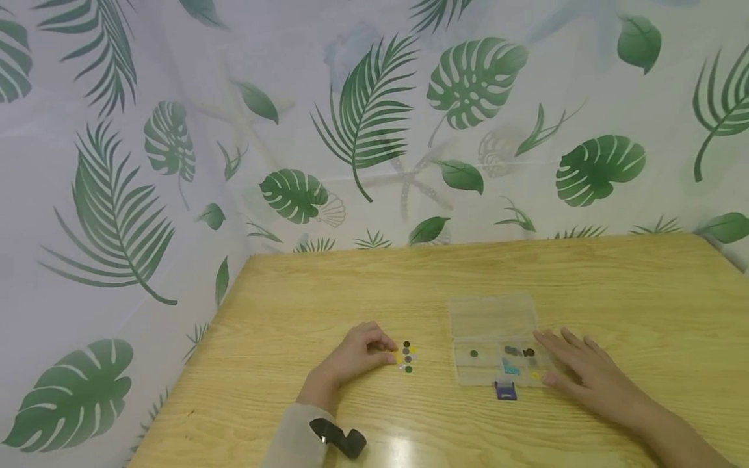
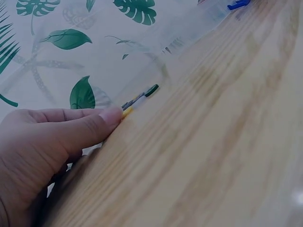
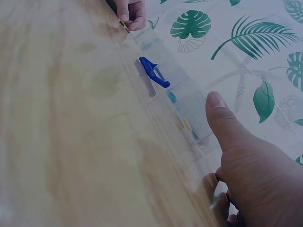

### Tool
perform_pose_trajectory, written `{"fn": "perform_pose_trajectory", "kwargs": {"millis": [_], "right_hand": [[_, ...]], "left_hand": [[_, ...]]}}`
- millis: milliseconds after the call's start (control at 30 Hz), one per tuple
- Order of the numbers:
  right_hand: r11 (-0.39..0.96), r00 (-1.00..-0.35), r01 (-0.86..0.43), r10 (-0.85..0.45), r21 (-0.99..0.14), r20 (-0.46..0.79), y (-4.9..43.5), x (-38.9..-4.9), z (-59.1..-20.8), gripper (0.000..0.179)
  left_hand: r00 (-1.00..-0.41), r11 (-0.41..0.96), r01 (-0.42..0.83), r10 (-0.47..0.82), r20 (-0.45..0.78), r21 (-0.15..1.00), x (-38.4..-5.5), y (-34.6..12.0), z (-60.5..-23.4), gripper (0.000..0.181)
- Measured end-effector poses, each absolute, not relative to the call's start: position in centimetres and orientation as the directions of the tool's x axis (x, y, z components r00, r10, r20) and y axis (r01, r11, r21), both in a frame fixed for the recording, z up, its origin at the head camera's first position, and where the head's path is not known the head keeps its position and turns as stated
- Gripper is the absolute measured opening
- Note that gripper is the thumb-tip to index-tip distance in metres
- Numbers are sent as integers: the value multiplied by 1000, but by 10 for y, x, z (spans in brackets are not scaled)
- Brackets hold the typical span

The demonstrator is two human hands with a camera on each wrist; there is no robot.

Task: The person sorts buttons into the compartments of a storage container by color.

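Note:
My left hand (image 1: 359, 354) is at the left edge of a small cluster of flat, round, button-like discs, its thumb and forefinger pinching at a yellow disc (image 1: 397, 355). Black, grey and green discs (image 1: 408, 369) lie close together there; in the left wrist view the green one (image 2: 152, 90) shows just beyond my fingertips. A clear plastic compartment box (image 1: 482, 375) lies with its lid folded back. Along the box's right side, my right hand (image 1: 591, 377) rests with fingers and thumb extended. Inside the box are a green disc (image 1: 474, 353), dark discs (image 1: 529, 352), blue pieces (image 1: 511, 368) and yellow discs (image 1: 535, 375).
A blue-purple latch (image 1: 506, 390) projects from the box's front edge onto the wooden table (image 1: 409, 279). Leaf-patterned sheeting (image 1: 374, 130) hangs behind and to the left of the table. My left wrist wears a black strap (image 1: 339, 437).

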State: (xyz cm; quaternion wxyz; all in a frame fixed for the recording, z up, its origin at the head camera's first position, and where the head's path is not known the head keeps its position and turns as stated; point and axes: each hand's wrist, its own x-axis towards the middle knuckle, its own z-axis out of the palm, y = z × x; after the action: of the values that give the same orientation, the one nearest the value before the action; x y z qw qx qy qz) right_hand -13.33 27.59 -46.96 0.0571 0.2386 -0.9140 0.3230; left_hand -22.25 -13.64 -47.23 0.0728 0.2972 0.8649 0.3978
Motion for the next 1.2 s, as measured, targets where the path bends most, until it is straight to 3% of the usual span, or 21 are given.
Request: {"fn": "perform_pose_trajectory", "kwargs": {"millis": [167,400,600,1200], "right_hand": [[679,-883,-466,-397,-567,251,277,-134,-470,65],[684,-885,-462,-395,-565,245,277,-134,-470,65],[679,-884,-463,-399,-570,243,276,-134,-469,65],[678,-890,-451,-393,-580,233,276,-133,-470,64]], "left_hand": [[-805,531,490,580,126,692,-223,-135,-473,12],[-755,598,624,627,191,504,-219,-128,-467,9],[-759,635,629,625,180,448,-216,-127,-465,10],[-768,587,617,596,236,525,-216,-128,-464,8]]}}
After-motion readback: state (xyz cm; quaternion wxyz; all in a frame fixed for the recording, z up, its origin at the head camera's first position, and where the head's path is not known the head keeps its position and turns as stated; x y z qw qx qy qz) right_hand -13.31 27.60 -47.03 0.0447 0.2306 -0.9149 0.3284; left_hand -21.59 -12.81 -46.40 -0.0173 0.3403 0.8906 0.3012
